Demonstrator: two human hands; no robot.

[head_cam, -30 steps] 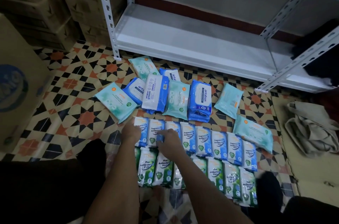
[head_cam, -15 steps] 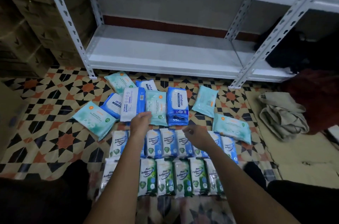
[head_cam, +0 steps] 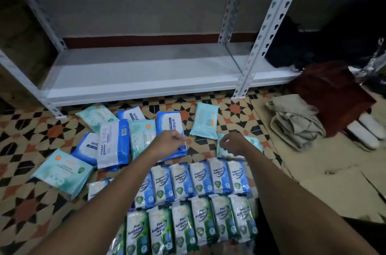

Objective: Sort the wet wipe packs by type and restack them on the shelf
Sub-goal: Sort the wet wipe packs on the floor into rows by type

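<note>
Wet wipe packs lie on the patterned floor in front of a white metal shelf (head_cam: 135, 75) whose lowest board is bare. Near me, a row of blue Fragrance packs (head_cam: 200, 177) sits behind a row of green Pine packs (head_cam: 200, 221). Farther off lie blue antabax packs (head_cam: 169, 123), one turned face down (head_cam: 112, 144), and pale teal packs (head_cam: 62, 171) (head_cam: 205, 121). My left hand (head_cam: 169, 140) is over the antabax stack with its fingers curled. My right hand (head_cam: 231, 143) is over the left end of a teal pack (head_cam: 253, 143), fingers curled too. Neither visibly holds anything.
A crumpled beige cloth bag (head_cam: 294, 123) lies on flattened cardboard (head_cam: 313, 171) to the right. Behind it are a dark red bundle (head_cam: 334, 92) and white shoes (head_cam: 363, 133). Shelf uprights (head_cam: 261, 42) stand at the front corners. My knees flank the packs.
Both hands have left the blue Fragrance row and moved forward, the left to the antabax stack and the right to the teal pack. The view has tilted up toward the shelf.
</note>
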